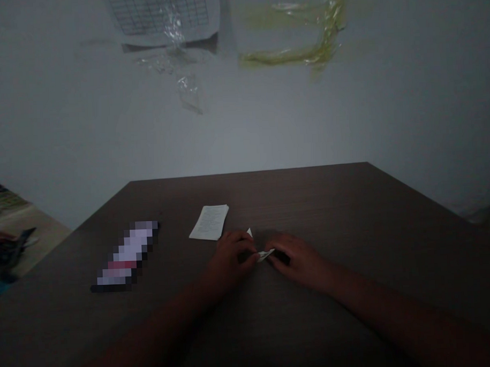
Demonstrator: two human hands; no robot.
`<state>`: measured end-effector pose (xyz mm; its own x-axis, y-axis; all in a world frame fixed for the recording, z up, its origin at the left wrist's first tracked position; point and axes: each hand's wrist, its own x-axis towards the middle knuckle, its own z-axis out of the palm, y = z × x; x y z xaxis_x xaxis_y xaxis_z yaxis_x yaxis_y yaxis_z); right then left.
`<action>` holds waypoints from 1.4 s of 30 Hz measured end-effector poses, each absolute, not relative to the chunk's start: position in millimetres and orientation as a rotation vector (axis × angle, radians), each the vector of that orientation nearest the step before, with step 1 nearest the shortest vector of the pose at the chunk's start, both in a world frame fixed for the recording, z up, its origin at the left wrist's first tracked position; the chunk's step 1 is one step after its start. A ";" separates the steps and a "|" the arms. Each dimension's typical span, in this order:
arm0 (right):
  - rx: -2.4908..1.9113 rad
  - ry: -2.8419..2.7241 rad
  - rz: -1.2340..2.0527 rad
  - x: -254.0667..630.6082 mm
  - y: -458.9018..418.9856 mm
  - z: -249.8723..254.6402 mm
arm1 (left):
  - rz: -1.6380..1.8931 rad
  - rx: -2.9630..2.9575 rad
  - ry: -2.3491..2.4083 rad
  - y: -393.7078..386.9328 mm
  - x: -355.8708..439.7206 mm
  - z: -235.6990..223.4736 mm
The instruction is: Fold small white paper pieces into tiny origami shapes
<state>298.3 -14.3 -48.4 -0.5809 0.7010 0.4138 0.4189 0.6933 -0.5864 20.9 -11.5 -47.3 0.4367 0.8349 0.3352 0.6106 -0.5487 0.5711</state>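
Observation:
Both of my hands rest on a dark brown table [350, 212] and meet over a small folded white piece of paper [265, 254]. My left hand [230, 256] has its fingers curled and pinched on the paper's left end; a white corner sticks up behind its knuckles. My right hand [296, 258] pinches the paper's right end with bent fingers. The light is dim and the paper is mostly hidden by my fingers.
A small stack of white paper sheets [210, 222] lies just behind my left hand. A flat dark rectangular object with a blurred-out face [126, 256] lies at the left of the table. Taped sheets and plastic hang on the wall [406, 92] behind. Cluttered items sit at the far left.

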 end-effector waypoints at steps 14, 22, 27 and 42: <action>-0.787 -2.445 0.234 295.6 -16.4 -50.8 | 0.822 2.287 1.333 -10.5 22.9 -47.2; -0.830 -2.476 0.349 296.1 -15.1 -51.3 | 0.819 2.300 1.346 -14.0 24.0 -44.7; -0.877 -2.468 0.405 299.4 -15.6 -47.0 | 0.785 2.396 1.326 -19.6 24.0 -38.5; -1.095 -2.413 0.493 290.3 -25.9 -33.7 | 0.526 2.558 1.334 -31.3 35.4 -27.2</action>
<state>290.3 -25.9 -33.7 -0.5881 0.7707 0.2454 0.6128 0.6226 -0.4867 35.4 -31.3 -27.2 0.5270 0.8222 0.2151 0.7478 -0.5689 0.3424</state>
